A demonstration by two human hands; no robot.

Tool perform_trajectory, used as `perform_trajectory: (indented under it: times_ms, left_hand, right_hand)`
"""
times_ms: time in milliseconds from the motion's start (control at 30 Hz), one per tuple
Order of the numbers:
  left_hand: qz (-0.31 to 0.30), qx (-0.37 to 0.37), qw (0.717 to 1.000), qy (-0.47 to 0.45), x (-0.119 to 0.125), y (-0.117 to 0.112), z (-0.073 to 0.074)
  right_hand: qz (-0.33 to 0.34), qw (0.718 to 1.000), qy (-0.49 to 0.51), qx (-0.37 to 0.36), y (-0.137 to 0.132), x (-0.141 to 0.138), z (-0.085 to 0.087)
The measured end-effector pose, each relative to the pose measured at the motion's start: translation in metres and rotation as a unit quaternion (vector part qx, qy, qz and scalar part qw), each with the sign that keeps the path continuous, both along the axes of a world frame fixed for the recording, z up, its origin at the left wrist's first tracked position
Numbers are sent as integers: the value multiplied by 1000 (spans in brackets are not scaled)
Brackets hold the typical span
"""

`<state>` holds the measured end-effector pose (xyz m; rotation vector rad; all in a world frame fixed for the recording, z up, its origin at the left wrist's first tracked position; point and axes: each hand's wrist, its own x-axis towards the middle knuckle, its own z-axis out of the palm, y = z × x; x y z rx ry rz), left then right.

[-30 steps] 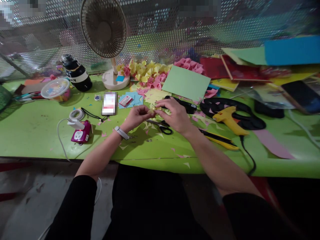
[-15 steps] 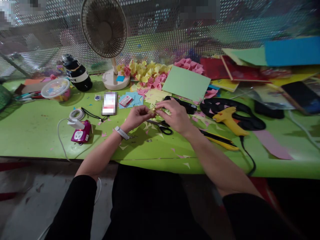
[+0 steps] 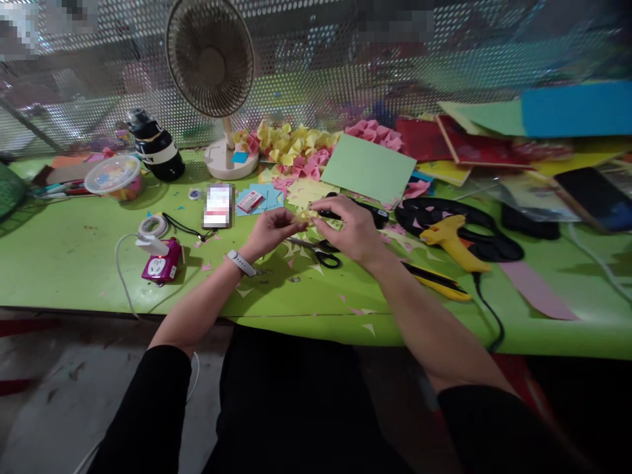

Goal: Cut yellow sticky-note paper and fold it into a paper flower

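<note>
Between my hands is a small yellow paper flower [image 3: 307,216], its details too small to make out. My left hand [image 3: 270,232], with a white band on the wrist, pinches it from the left. The fingers of my right hand [image 3: 348,227] bend round its right side, thumb and fingertips at its edge. Just below lie scissors [image 3: 326,255] with black handles, among yellow and pink paper scraps [image 3: 368,328]. Behind my hands are a stack of pale yellow paper pieces [image 3: 307,192] and a black object [image 3: 378,216], partly covered by my right hand.
Yellow and pink paper flowers [image 3: 286,141] are heaped at the back beside a fan [image 3: 231,163]. To the right lie a yellow glue gun [image 3: 451,242] with a cord and a yellow cutter knife [image 3: 439,282]. A purple power adapter [image 3: 162,263] and a black bottle [image 3: 160,151] stand left.
My right hand has shifted slightly right and its fingers have spread a little from the left fingertips. More of the yellow paper flower shows between them. My left hand stays nearly still.
</note>
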<state>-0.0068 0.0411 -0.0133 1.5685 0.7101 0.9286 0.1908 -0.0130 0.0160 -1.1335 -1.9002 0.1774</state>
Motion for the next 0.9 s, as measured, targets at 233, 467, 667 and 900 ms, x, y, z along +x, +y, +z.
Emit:
perform_trajectory:
  times_ms: [233,467,667,900]
  left_hand:
    - [0,52,998,29,0,0,-3]
    - [54,94,994,10,1,1,-8]
    - [77,257,959,92,-1,-2,-11]
    - [83,376,900,205,-7,-5,-6]
  right_hand:
    - [-4,1000,-4,-3,4,1,-4]
    - [-50,999,12,13,1,4,0]
    - [-18,999,-27,11,4,0,-8]
    - [-11,998,-59,25,2,-4,-15]
